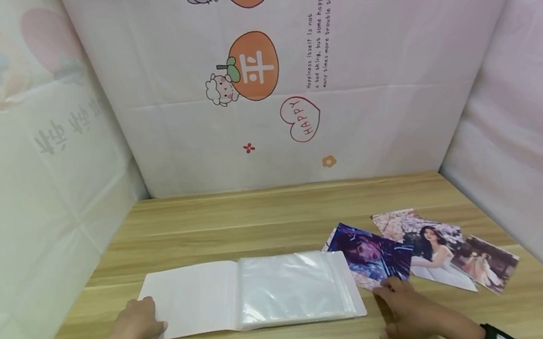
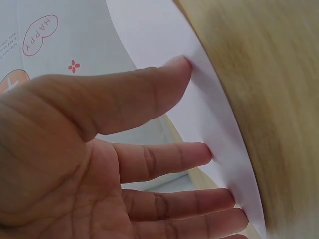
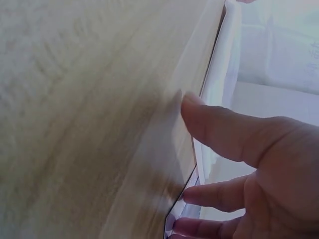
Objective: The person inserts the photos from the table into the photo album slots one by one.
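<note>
An opened photo album lies on the table in the head view, its white inside cover (image 1: 193, 300) at left and its clear plastic sleeves (image 1: 289, 290) at right. My left hand (image 1: 137, 322) rests at the cover's left end; in the left wrist view, the extended fingers and thumb of the left hand (image 2: 99, 144) touch the white cover (image 2: 199, 94). My right hand (image 1: 411, 311) reaches the lower edge of a blue-purple photo (image 1: 365, 251). In the right wrist view, the right hand (image 3: 249, 164) has its fingertips at the photo's edge, thumb apart from them.
To the right lie a photo of a person in a white dress (image 1: 437, 253), a darker photo (image 1: 487, 264) and a pink blossom picture (image 1: 394, 223), partly overlapping. White printed cloth (image 1: 373, 121) walls the wooden table (image 1: 258, 223) at the back and both sides.
</note>
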A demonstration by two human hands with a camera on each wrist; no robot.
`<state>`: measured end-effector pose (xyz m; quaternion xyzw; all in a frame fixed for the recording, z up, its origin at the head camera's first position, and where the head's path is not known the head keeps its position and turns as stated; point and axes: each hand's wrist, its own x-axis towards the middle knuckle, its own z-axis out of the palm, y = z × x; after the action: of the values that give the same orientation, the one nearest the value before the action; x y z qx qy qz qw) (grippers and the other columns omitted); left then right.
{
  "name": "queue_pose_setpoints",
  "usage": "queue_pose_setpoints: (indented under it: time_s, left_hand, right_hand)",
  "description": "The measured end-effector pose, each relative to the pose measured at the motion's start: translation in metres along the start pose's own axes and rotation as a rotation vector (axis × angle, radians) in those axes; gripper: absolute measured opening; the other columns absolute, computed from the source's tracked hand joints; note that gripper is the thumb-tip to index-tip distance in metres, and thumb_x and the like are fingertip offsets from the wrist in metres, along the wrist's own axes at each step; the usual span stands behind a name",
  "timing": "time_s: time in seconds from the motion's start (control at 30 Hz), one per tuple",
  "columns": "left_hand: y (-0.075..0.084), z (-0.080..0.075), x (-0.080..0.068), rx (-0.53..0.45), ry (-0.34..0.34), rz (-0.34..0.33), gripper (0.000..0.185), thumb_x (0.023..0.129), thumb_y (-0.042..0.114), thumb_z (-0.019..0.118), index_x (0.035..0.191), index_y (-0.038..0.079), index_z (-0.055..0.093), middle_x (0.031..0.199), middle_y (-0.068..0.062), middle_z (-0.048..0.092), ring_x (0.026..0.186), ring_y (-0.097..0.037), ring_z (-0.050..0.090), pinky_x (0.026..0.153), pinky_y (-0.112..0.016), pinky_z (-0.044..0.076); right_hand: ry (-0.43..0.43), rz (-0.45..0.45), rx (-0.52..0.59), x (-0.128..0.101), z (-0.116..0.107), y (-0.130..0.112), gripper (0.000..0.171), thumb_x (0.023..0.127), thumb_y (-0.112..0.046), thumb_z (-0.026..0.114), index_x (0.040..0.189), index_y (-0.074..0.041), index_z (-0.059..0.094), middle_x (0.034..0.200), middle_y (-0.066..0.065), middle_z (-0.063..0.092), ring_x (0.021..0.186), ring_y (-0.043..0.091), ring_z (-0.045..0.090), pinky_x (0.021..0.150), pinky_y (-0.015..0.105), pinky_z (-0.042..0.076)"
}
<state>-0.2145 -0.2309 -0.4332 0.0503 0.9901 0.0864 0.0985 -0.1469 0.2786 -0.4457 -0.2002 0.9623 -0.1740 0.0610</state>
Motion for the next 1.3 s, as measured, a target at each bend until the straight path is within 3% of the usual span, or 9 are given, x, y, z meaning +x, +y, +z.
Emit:
queue_pose_setpoints:
  time_s: [0.13, 0.33, 0.4, 0.47, 0.6, 0.97, 1.13, 1.3]
  left_hand:
    - [-0.001, -0.001, -0.002, 0.003, -0.006, 0.001, 0.044, 0.076, 0.021, 0.074, 0.09, -0.015, 0.053, 0.079, -0.025, 0.053, 0.075, -0.035, 0.054, 0.067, -0.05, 0.048]
    - [-0.002, -0.003, -0.003, -0.002, -0.008, 0.019, 0.039, 0.077, 0.021, 0.073, 0.089, -0.011, 0.053, 0.08, -0.024, 0.054, 0.075, -0.036, 0.055, 0.066, -0.051, 0.048]
    - [-0.002, -0.003, -0.003, -0.009, -0.012, 0.012, 0.038, 0.077, 0.02, 0.072, 0.089, -0.011, 0.053, 0.08, -0.023, 0.054, 0.075, -0.034, 0.054, 0.066, -0.051, 0.048]
    - [-0.002, -0.003, -0.003, -0.013, -0.011, 0.007, 0.038, 0.077, 0.02, 0.072, 0.089, -0.011, 0.053, 0.079, -0.023, 0.054, 0.074, -0.034, 0.054, 0.065, -0.05, 0.048]
    - [0.0, -0.004, -0.003, -0.02, -0.009, 0.0, 0.038, 0.077, 0.02, 0.072, 0.089, -0.011, 0.054, 0.079, -0.022, 0.054, 0.072, -0.032, 0.055, 0.063, -0.048, 0.048]
    - [-0.001, -0.003, -0.004, -0.031, 0.007, 0.008, 0.038, 0.077, 0.02, 0.072, 0.091, -0.01, 0.054, 0.08, -0.024, 0.054, 0.073, -0.035, 0.055, 0.061, -0.05, 0.048]
    - [-0.005, 0.0, -0.003, -0.039, 0.009, 0.015, 0.04, 0.077, 0.022, 0.073, 0.09, -0.01, 0.053, 0.079, -0.022, 0.053, 0.071, -0.033, 0.054, 0.06, -0.049, 0.048]
    - [-0.006, -0.001, -0.002, -0.044, 0.019, 0.015, 0.041, 0.077, 0.022, 0.073, 0.09, -0.01, 0.052, 0.078, -0.022, 0.053, 0.07, -0.032, 0.054, 0.059, -0.048, 0.047]
  right_hand:
    - [0.083, -0.046, -0.013, 0.008, -0.013, 0.005, 0.066, 0.069, -0.027, 0.079, 0.12, 0.005, 0.053, 0.102, 0.018, 0.057, 0.09, 0.035, 0.055, 0.076, 0.052, 0.047]
    - [0.124, 0.06, 0.056, 0.024, -0.048, 0.018, 0.059, 0.078, -0.023, 0.073, 0.124, 0.006, 0.051, 0.09, 0.012, 0.063, 0.07, 0.02, 0.059, 0.06, 0.037, 0.05]
    - [0.106, 0.106, 0.079, 0.029, -0.056, 0.024, 0.06, 0.08, -0.025, 0.072, 0.125, 0.007, 0.049, 0.091, 0.014, 0.062, 0.073, 0.023, 0.059, 0.06, 0.038, 0.049]
    - [0.103, 0.136, 0.069, 0.034, -0.06, 0.032, 0.06, 0.081, -0.025, 0.071, 0.125, 0.009, 0.048, 0.1, 0.023, 0.06, 0.086, 0.034, 0.059, 0.07, 0.045, 0.049]
    - [0.092, 0.173, 0.043, 0.043, -0.059, 0.049, 0.061, 0.081, -0.021, 0.071, 0.123, 0.015, 0.045, 0.115, 0.034, 0.051, 0.104, 0.048, 0.05, 0.083, 0.056, 0.042]
    - [0.066, 0.269, 0.042, 0.056, -0.043, 0.084, 0.079, 0.076, -0.02, 0.076, 0.126, 0.024, 0.033, 0.12, 0.043, 0.042, 0.11, 0.055, 0.041, 0.091, 0.059, 0.035]
    - [0.077, 0.285, 0.018, 0.058, -0.04, 0.093, 0.082, 0.072, -0.022, 0.079, 0.127, 0.021, 0.035, 0.12, 0.041, 0.043, 0.109, 0.055, 0.042, 0.09, 0.059, 0.036]
    - [0.17, 0.279, -0.071, 0.059, -0.041, 0.1, 0.076, 0.066, -0.023, 0.082, 0.119, 0.018, 0.046, 0.109, 0.037, 0.052, 0.101, 0.054, 0.047, 0.084, 0.061, 0.037]
